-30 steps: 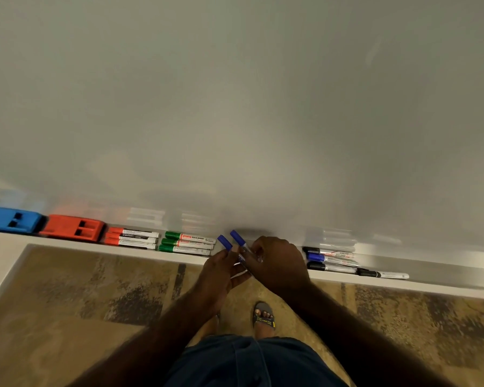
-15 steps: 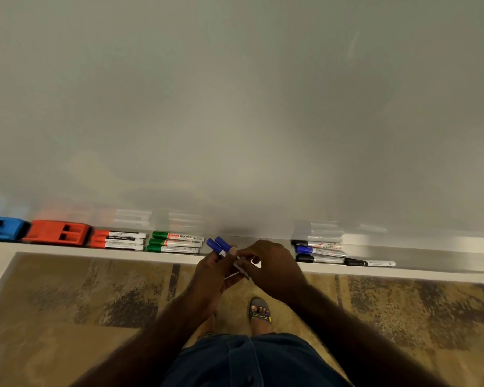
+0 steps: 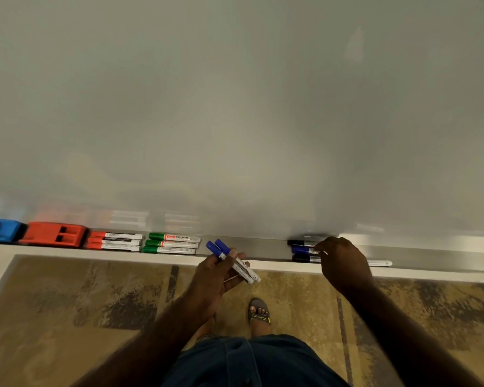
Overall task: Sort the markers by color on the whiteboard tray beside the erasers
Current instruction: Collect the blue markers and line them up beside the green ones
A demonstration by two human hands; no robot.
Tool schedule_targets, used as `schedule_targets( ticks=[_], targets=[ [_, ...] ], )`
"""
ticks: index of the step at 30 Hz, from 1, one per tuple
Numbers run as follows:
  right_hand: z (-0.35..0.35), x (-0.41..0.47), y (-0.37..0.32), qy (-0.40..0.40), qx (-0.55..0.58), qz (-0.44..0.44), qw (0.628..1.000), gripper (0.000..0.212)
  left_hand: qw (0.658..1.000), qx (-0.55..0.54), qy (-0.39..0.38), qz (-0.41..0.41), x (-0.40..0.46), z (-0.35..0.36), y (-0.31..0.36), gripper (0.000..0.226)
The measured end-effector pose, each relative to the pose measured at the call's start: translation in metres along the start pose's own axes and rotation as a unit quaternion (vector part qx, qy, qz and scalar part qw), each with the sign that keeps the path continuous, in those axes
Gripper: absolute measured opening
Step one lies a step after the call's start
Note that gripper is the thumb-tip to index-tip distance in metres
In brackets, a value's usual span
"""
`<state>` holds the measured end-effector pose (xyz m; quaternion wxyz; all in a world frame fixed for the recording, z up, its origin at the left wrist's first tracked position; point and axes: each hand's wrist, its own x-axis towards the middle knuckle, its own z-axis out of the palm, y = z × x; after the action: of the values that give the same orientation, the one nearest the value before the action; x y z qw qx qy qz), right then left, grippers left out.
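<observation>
- Since the earlier frame the hands have parted: the right hand (image 3: 344,262) has gone from beside the left to the unsorted markers at right of centre, while the left hand (image 3: 217,277) keeps the 2 blue markers (image 3: 229,259)
- Left hand's fingers curl round both blue markers, held side by side just in front of the tray (image 3: 263,247), blue caps pointing up-left, white barrels down-right
- Right hand's fingers are bent, their tips on a blue-capped marker (image 3: 303,250); whether it is pinched I cannot tell
- That marker lies between 2 black-capped markers (image 3: 302,243) on the tray; the hand covers their barrels
- Past the hand, 1 white marker end (image 3: 380,263) shows at the tray's front edge
- Left of centre, 3 green markers (image 3: 171,243) lie stacked in a row, touching; just left of them 3 red markers (image 3: 113,241) likewise
- At the far left sit a red eraser (image 3: 53,234) and a blue eraser (image 3: 0,230), side by side
- Whiteboard (image 3: 235,107) fills the upper frame, blank and faintly reflecting the trayful
- Below, mottled brown floor (image 3: 67,303), a sandalled foot (image 3: 259,312) and dark blue shorts (image 3: 249,361)
</observation>
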<state>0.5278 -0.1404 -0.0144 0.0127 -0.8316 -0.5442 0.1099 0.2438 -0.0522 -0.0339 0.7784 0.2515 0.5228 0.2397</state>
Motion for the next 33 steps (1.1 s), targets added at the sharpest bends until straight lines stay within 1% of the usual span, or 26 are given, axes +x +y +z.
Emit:
schedule_targets(
  ticks=[3, 6, 11, 16, 18, 22, 25, 29, 33],
  targets=[
    [0.002, 0.004, 0.009, -0.012, -0.013, 0.010, 1.000, 0.032, 1.000, -0.002, 0.000, -0.001, 0.000, 0.000, 0.000, 0.027],
    [0.006, 0.008, 0.011, -0.020, -0.053, 0.003, 0.998, 0.034, 1.000, 0.000, 0.000, -0.004, -0.002, 0.002, -0.001, 0.029],
    [0.012, 0.011, 0.014, -0.026, -0.080, 0.001, 0.996, 0.032, 1.000, 0.006, -0.001, -0.004, -0.003, 0.002, -0.001, 0.030],
    [0.016, 0.012, 0.018, -0.025, -0.080, -0.021, 0.996, 0.030, 1.000, 0.008, 0.001, -0.009, -0.005, 0.002, -0.002, 0.030],
    [0.018, 0.013, 0.019, -0.025, -0.096, -0.038, 0.994, 0.029, 1.000, 0.008, 0.002, -0.012, -0.005, 0.002, -0.002, 0.031],
    [0.023, 0.014, 0.017, -0.024, -0.117, -0.079, 0.990, 0.032, 1.000, 0.000, 0.004, -0.012, -0.006, 0.005, 0.000, 0.031],
    [0.027, 0.012, 0.013, -0.019, -0.123, -0.086, 0.989, 0.034, 1.000, 0.002, 0.003, -0.013, -0.007, 0.005, 0.001, 0.032],
    [0.027, 0.010, 0.007, -0.006, -0.127, -0.105, 0.986, 0.028, 1.000, 0.020, 0.000, -0.010, -0.009, 0.001, -0.002, 0.031],
    [0.028, 0.011, 0.006, -0.007, -0.132, -0.122, 0.984, 0.026, 1.000, 0.012, -0.002, -0.011, -0.009, -0.001, -0.005, 0.034]
  ],
)
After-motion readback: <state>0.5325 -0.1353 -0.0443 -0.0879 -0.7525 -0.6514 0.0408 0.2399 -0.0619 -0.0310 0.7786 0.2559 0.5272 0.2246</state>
